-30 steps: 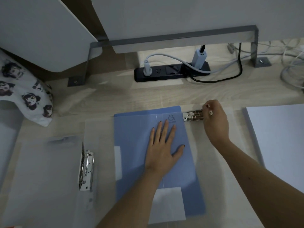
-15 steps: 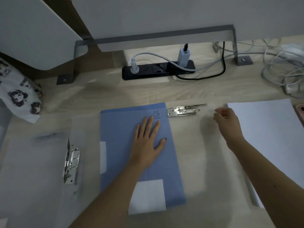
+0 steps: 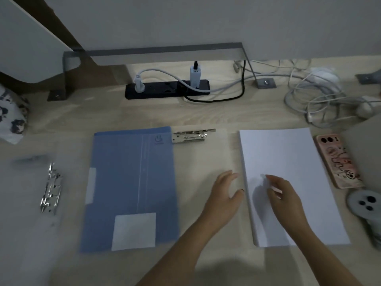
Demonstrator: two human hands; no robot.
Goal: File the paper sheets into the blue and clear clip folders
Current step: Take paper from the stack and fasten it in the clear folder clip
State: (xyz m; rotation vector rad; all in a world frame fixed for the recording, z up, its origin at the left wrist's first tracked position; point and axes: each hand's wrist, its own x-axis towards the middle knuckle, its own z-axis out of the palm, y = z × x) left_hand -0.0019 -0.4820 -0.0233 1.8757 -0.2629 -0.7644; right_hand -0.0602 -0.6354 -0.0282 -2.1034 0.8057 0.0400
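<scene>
Here the open right hand (image 3: pixel 282 195) hovers over the paper stack (image 3: pixel 288 162), gripping nothing.

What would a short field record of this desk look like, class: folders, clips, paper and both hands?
blue folder: flat on the desk, closed, white label at its near end
metal clip: on the clear sheet beside the blue folder's far right corner
second clip: on the clear folder at left
paper stack: right of centre, phone beside it
left hand: open, at the stack's left edge
right hand: over the stack, fingers at the top sheet
</scene>
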